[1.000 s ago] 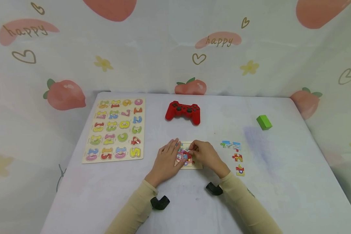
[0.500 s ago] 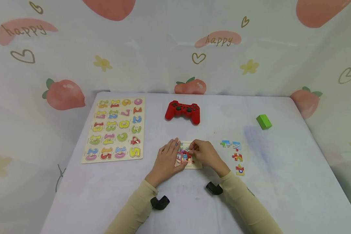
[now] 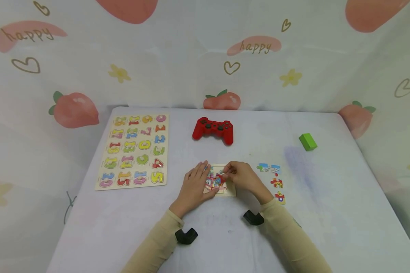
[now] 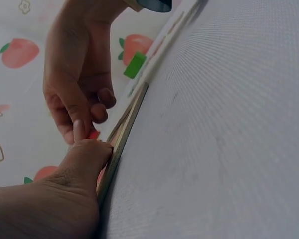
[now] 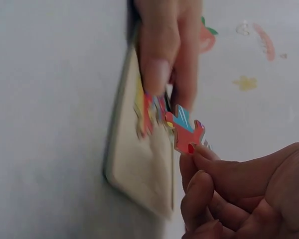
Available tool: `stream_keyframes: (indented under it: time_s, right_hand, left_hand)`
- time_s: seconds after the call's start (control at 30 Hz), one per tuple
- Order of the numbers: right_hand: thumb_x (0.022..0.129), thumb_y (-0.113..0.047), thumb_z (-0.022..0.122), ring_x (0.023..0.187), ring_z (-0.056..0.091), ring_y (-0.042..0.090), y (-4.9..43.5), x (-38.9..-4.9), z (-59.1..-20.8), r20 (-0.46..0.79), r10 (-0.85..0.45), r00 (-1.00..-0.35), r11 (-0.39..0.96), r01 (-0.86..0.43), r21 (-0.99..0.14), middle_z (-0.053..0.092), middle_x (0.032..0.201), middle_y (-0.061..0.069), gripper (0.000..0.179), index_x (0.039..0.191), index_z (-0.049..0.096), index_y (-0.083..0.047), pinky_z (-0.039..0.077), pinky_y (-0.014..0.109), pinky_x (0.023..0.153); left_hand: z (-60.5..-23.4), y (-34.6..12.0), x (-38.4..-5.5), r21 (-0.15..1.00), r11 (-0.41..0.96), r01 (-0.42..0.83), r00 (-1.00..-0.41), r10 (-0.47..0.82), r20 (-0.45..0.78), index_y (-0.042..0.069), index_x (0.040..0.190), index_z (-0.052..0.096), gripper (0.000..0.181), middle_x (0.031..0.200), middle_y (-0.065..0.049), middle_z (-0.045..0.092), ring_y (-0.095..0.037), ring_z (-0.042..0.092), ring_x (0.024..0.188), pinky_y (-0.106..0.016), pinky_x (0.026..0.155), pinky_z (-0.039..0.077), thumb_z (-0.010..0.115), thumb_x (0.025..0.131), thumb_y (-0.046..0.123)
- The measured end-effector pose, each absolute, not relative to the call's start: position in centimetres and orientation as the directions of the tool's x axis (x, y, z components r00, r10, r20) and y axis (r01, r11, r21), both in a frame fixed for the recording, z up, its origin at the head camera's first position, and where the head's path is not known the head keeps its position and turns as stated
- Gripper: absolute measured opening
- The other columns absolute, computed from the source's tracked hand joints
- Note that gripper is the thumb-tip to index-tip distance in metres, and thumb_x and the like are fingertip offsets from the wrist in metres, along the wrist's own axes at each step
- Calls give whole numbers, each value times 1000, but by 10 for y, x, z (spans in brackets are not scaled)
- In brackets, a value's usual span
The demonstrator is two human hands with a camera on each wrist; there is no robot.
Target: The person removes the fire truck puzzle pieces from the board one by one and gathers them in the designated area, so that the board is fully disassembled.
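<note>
Puzzle piece (image 5: 185,132) | right hand (image 3: 245,178) pinching it | left hand (image 3: 192,190) seemingly spread on board (image 5: 143,183) | backdrop (image 3: 177,68): "happy"

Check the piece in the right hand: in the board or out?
Out: the right wrist view shows the puzzle piece pinched by the right hand, edges exposed, not seated in the board.

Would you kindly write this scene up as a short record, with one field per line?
Puzzle tray: partly filled, bare wood showing at its right side
Left hand: rests on the tray's left side, fingers extended
Right hand: pinches a red and blue puzzle piece
Loose pieces: on the table, to the right of the tray
Number board: left side of the table
Game controller: red, beyond the tray
Green block: far right part of the table
</note>
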State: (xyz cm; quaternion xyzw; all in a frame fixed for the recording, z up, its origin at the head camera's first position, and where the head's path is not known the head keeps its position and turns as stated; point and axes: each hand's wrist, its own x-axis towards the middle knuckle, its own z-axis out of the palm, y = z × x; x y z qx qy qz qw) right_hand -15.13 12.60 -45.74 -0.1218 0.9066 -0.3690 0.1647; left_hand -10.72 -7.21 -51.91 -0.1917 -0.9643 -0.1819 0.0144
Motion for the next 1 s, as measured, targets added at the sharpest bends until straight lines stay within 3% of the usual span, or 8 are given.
stream_keyframes:
  time_s: [0.2,0.5,1.0]
  right_hand:
    - [87,-13,69,69,59,16,166,-152,-447,-228,-298,-927,693,-46,-720,66,85,5,11,94,64,-6,48,29,61]
    - [90,-17,67,71,59,15,238,-146,-441,-208,-283,-936,754,-83,-652,67,90,7,14,97,63,-5,47,30,62]
    - [90,-10,65,74,57,16,264,-145,-457,-222,-321,-921,762,-112,-638,64,83,3,7,93,60,-6,48,26,63]
  left_hand:
    - [-519,-71,-107,352,857,376,-926,366,97,6,148,33,82,157,-8,26,-25,20,145,-47,111,26,55,88,58]
    - [-519,-72,-106,360,854,377,-926,363,109,6,148,35,81,156,-8,28,-25,21,145,-47,110,27,55,88,57]
    - [-521,-72,-107,343,855,389,-921,361,143,7,147,37,80,155,-7,30,-25,24,144,-47,108,29,55,88,58]
